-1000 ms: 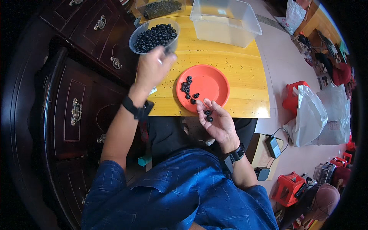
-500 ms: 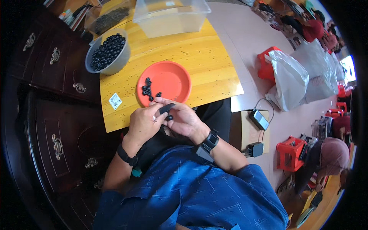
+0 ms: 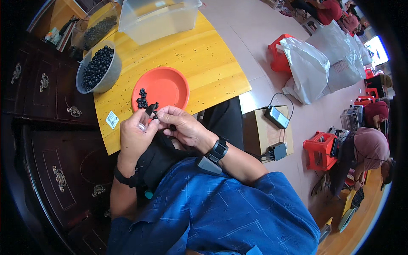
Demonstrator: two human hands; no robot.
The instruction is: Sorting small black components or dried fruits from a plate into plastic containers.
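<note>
Both my hands meet just over the near edge of an orange-red round plate [image 3: 170, 87]. My left hand [image 3: 134, 138] is closed, with a slim black piece [image 3: 149, 109] sticking up at its fingers. Something pale and shiny shows by its thumb. My right hand [image 3: 189, 129] pinches at a small black part [image 3: 155, 118] where the fingertips of both hands come together. Another small black round part [image 3: 172, 127] sits against the fingers of my right hand. Several black ring-shaped parts [image 3: 142, 100] lie at the left side of the plate.
A clear tub of black ring parts [image 3: 114, 76] stands at the table's left, beside dark drawers [image 3: 63, 157]. Behind is a clear plastic box [image 3: 157, 29]. Dark crumbs speckle the yellow table [image 3: 208, 63]. At right are a cabled device [image 3: 277, 117], a red stool [image 3: 318, 148] and people.
The view has shifted, so the table and plate sit further left. My hands have turned, bringing the fingertips together, and the slim black piece now points up toward the plate.
</note>
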